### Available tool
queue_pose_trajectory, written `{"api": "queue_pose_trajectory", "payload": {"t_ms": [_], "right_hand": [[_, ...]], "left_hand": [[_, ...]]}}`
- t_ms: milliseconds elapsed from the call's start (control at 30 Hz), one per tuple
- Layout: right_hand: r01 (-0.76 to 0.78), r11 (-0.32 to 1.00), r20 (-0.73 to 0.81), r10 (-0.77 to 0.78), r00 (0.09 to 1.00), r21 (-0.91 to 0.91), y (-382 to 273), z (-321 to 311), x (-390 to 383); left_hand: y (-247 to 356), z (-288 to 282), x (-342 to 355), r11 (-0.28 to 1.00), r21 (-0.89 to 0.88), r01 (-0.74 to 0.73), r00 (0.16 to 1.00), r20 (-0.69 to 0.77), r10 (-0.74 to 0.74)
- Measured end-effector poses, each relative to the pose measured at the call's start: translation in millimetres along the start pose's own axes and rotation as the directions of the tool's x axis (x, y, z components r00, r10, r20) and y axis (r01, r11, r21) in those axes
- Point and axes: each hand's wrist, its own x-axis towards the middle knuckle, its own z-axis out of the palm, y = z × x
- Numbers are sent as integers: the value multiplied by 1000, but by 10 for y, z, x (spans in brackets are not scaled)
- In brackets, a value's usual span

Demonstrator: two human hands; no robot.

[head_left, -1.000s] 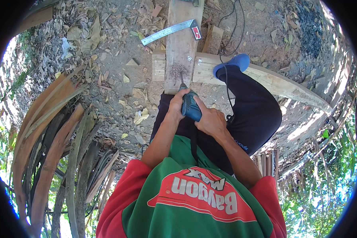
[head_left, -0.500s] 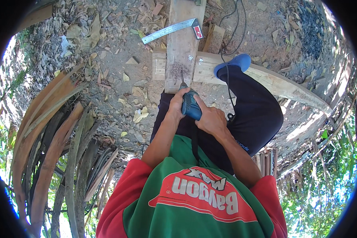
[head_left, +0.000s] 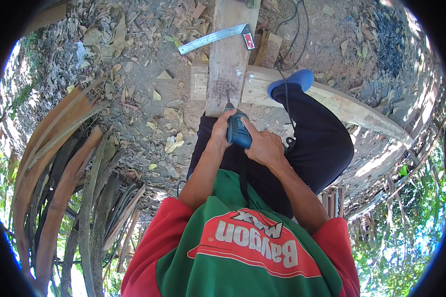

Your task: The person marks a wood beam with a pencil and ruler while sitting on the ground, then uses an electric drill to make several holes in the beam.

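Note:
A dark blue power drill [head_left: 238, 129] is gripped from both sides, its bit pointing away from me at a wooden plank [head_left: 226, 59]. My left hand [head_left: 222, 126] wraps the drill near its chuck. On the other side my right hand [head_left: 263, 145] closes round the drill's rear and handle, which is mostly hidden. Wood shavings [head_left: 225, 88] lie round the bit's tip, and the tip's depth in the wood cannot be seen. Farther up, a metal try square [head_left: 214, 38] with a dark and red stock rests across the plank.
A second board [head_left: 332, 98] crosses beneath the plank and runs right. My blue shoe [head_left: 291, 83] is by that board. A black cable [head_left: 306, 34] loops on the leaf-strewn ground. Several long timber pieces [head_left: 67, 198] are stacked at the left. A short wood block [head_left: 270, 48] lies beside the plank.
Hardly anything differs. Both hands keep their hold on the drill, and the plank and try square appear only slightly shifted in the picture.

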Motion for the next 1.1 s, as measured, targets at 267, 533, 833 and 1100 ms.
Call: {"api": "queue_pose_trajectory", "payload": {"t_ms": [267,533,833,1100], "right_hand": [[-22,998,28,21,999,52,-34,18,-13],[-51,997,19,50,999,65,-67,41,-230],[-22,984,-85,38,996,179,-125,61,-693],[7,980,-197,33,980,198,-87,250,-499]], "left_hand": [[-30,-50,-2,996,35,-79,996,51,77],[-88,-41,-166,997,48,-55,998,45,53],[-299,43,-554,991,87,-98,994,-31,101],[-139,40,-392,981,95,-167,986,47,163]]}}
